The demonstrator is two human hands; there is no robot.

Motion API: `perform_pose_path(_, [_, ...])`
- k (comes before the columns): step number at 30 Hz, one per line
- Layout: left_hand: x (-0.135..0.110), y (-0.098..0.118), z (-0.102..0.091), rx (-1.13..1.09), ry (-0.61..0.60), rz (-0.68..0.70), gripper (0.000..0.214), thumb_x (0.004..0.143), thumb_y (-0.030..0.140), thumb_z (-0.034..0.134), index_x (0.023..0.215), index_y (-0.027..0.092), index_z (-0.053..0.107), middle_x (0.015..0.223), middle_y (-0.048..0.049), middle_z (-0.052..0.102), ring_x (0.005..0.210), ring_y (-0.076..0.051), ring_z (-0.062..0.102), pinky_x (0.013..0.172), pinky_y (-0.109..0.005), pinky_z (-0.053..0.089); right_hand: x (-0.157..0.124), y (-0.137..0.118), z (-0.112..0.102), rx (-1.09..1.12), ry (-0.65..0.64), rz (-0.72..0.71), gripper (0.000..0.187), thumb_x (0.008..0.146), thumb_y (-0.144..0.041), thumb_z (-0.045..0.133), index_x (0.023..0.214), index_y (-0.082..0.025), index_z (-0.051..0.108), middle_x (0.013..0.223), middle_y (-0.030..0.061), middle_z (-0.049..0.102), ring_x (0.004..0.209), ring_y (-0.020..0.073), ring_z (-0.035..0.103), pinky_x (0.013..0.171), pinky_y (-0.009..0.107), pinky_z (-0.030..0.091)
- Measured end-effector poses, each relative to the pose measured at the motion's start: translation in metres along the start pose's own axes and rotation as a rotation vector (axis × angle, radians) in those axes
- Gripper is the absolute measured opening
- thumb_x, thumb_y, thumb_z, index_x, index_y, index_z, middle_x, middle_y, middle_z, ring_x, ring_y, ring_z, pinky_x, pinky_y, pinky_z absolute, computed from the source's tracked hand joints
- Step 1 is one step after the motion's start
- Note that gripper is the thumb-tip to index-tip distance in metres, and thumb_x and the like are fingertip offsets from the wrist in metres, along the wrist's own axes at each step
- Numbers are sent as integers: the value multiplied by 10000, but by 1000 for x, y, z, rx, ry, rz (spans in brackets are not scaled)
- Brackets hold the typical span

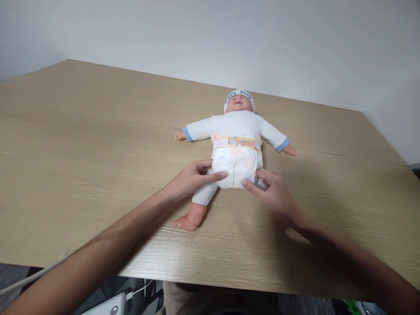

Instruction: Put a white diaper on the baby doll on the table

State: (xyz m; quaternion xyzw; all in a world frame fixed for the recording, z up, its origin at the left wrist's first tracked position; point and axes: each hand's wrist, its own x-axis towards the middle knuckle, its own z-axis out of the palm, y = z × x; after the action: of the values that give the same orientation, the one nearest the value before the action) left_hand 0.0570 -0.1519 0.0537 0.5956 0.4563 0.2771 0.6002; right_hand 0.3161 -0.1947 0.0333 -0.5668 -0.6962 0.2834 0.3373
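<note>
A baby doll [238, 120] in a white suit with blue cuffs and a lettered cap lies on its back, head away from me. Around its waist and hips sits a white diaper [234, 159], its printed orange band fastened across the belly. My left hand [200, 175] grips the diaper's left leg edge, thumb on the front and fingers round the side. On the opposite leg edge, my right hand [271, 188] pinches the diaper between thumb and fingers. The doll's leg on the left shows below my left hand; the other leg is mostly hidden by my right hand.
The doll rests on a wide wooden table [98, 175] with a plain wall [210, 39] behind it. A pale cable [36, 274] passes the near left edge. Below that edge are a white device [106, 306] and some green items [351, 307].
</note>
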Motion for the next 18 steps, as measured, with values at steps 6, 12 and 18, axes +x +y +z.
perform_pose_path(6, [-3,-6,0,21,5,39,470,882,498,863,1254,218,797,1226,-86,838,1242,-348,738,1033,-461,602,-1,1,-7,51,-46,49,531,1004,-563,720,705,-245,417,702,-28,502,703,170,490,657,320,353])
perform_pose_path(12, [1,-23,6,412,134,225,608,698,386,982,1226,192,751,1246,-116,795,1193,-379,692,1054,-554,561,-1,-1,-9,-262,-110,-108,327,959,-449,798,824,-230,595,882,28,692,852,237,627,780,365,391])
perform_pose_path(18, [2,-18,8,442,127,234,404,799,317,857,1172,190,770,1175,-105,814,1088,-336,719,1013,-537,560,0,2,-4,-353,-117,-127,163,1008,-365,787,962,-212,757,1033,66,764,1024,280,687,893,401,389])
